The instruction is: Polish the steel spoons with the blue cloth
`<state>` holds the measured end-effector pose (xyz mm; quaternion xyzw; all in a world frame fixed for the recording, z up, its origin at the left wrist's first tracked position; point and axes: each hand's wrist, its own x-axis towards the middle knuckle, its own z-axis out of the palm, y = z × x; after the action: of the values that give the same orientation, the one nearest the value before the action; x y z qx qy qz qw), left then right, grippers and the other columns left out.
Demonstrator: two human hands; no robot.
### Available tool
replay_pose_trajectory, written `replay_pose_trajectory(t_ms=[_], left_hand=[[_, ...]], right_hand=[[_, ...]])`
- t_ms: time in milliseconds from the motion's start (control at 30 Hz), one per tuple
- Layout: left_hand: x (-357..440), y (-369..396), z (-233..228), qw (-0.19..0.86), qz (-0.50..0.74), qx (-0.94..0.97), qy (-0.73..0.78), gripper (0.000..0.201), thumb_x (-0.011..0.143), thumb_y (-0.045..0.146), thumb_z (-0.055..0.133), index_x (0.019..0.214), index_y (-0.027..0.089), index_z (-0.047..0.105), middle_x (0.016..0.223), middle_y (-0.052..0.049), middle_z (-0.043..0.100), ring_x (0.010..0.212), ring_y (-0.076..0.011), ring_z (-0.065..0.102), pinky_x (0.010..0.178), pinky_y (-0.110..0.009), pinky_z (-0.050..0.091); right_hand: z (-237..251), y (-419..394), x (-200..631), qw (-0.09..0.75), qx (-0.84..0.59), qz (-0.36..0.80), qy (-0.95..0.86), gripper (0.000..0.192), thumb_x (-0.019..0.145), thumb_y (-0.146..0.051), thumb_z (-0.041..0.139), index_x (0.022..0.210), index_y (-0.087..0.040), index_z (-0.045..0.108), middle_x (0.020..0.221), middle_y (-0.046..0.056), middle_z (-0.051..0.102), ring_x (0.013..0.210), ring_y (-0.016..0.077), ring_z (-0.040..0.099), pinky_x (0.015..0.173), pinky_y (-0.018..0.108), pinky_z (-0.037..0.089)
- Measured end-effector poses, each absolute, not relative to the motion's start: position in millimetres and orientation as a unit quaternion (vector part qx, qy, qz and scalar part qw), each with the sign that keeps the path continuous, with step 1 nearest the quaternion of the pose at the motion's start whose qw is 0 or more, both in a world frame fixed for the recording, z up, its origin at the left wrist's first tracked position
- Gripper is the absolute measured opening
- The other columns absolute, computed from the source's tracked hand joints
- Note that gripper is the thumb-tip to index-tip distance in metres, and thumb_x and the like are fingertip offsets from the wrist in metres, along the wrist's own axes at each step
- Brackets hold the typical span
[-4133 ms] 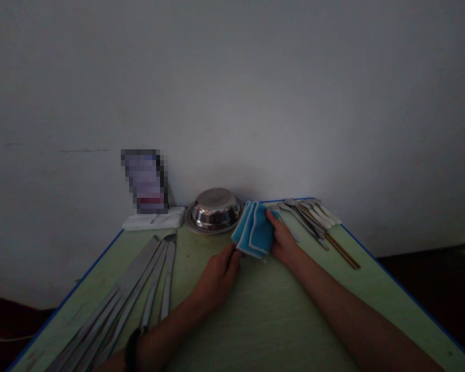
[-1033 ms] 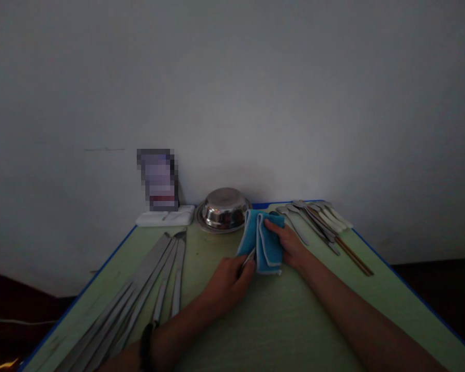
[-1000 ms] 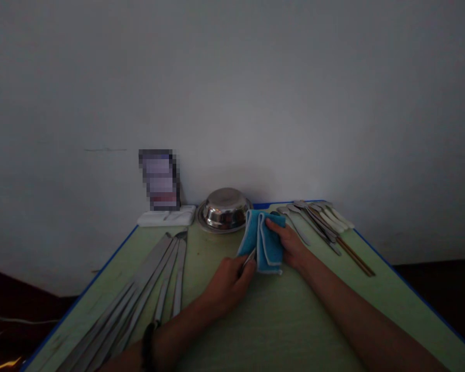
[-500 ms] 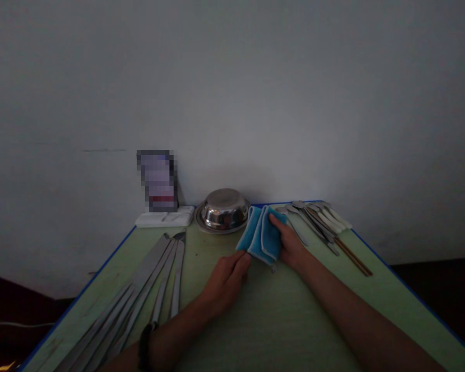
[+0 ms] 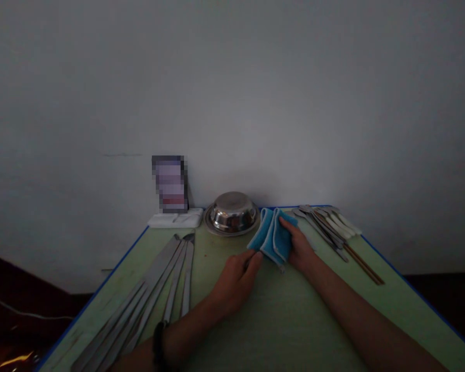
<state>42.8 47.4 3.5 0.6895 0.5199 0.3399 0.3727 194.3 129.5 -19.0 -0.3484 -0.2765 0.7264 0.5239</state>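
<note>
A folded blue cloth [image 5: 269, 237] with pale edging is in my right hand [image 5: 301, 250], thumb on its front and the other fingers behind it. My left hand [image 5: 236, 281] is closed at the cloth's lower left corner. A small dark bit of something shows between its thumb and fingers, too little to name. Whether the cloth wraps around an object is hidden by its folds. Both hands are above the table in front of an upturned shiny metal bowl [image 5: 232, 214].
Several long metal utensils [image 5: 155, 281] fan out on the green table [image 5: 290, 320] at left. On the right lie metal spoons [image 5: 321, 227], white-handled pieces [image 5: 344, 226] and brown chopsticks [image 5: 364, 264]. A blurred-out upright device [image 5: 171, 184] stands on a white base [image 5: 174, 219] by the wall [image 5: 232, 93].
The whole view has shifted, so everything appears a little farther right. My hands keep nearly the same hold around the cloth.
</note>
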Motion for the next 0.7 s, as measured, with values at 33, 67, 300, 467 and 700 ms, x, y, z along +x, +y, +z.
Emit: replay_pose_trajectory(t_ms=[33, 67, 300, 467, 700], left_hand=[[43.2, 46.8, 2.6, 0.372, 0.339, 0.690, 0.520, 0.034, 0.085, 0.040, 0.034, 0.061, 0.017, 0.042, 0.055, 0.005, 0.036, 0.052, -0.0101, 0.037, 0.050, -0.022, 0.028], [43.5, 46.2, 1.3, 0.372, 0.337, 0.690, 0.521, 0.035, 0.086, 0.040, 0.033, 0.061, 0.017, 0.042, 0.054, 0.005, 0.036, 0.051, -0.0100, 0.037, 0.049, -0.022, 0.028], [44.3, 47.0, -6.9, 0.368, 0.340, 0.683, 0.532, 0.034, 0.088, 0.041, 0.026, 0.073, 0.017, 0.046, 0.060, 0.004, 0.043, 0.055, -0.0108, 0.043, 0.054, -0.022, 0.034], [43.2, 50.9, -5.8, 0.341, 0.333, 0.684, 0.552, 0.035, 0.089, 0.039, 0.023, 0.083, 0.016, 0.049, 0.072, -0.002, 0.054, 0.065, -0.0141, 0.051, 0.062, -0.024, 0.038], [43.8, 50.1, -6.9, 0.302, 0.266, 0.720, 0.566, 0.028, 0.087, 0.034, 0.030, 0.088, 0.018, 0.053, 0.070, -0.004, 0.060, 0.062, -0.0187, 0.055, 0.059, -0.027, 0.035]], right_hand=[[-19.1, 129.2, 194.1, 0.525, -0.347, 0.724, -0.282, 0.022, 0.069, -0.034, 0.062, 0.087, -0.020, 0.065, 0.077, 0.003, 0.071, 0.080, 0.0219, 0.066, 0.076, 0.038, 0.051], [-19.1, 128.7, 193.9, 0.526, -0.345, 0.722, -0.289, 0.022, 0.069, -0.033, 0.063, 0.086, -0.020, 0.065, 0.077, 0.003, 0.071, 0.079, 0.0216, 0.066, 0.076, 0.038, 0.051], [-19.6, 125.9, 192.9, 0.519, -0.344, 0.703, -0.344, 0.023, 0.064, -0.032, 0.068, 0.084, -0.019, 0.064, 0.079, 0.003, 0.071, 0.070, 0.0194, 0.065, 0.072, 0.036, 0.051], [-21.9, 122.0, 190.0, 0.502, -0.360, 0.681, -0.393, 0.025, 0.058, -0.027, 0.073, 0.079, -0.016, 0.066, 0.073, 0.003, 0.070, 0.063, 0.0168, 0.063, 0.071, 0.033, 0.049], [-23.9, 125.3, 188.3, 0.550, -0.389, 0.657, -0.340, 0.027, 0.062, -0.039, 0.068, 0.080, -0.020, 0.064, 0.073, 0.002, 0.070, 0.070, 0.0205, 0.065, 0.072, 0.038, 0.051]])
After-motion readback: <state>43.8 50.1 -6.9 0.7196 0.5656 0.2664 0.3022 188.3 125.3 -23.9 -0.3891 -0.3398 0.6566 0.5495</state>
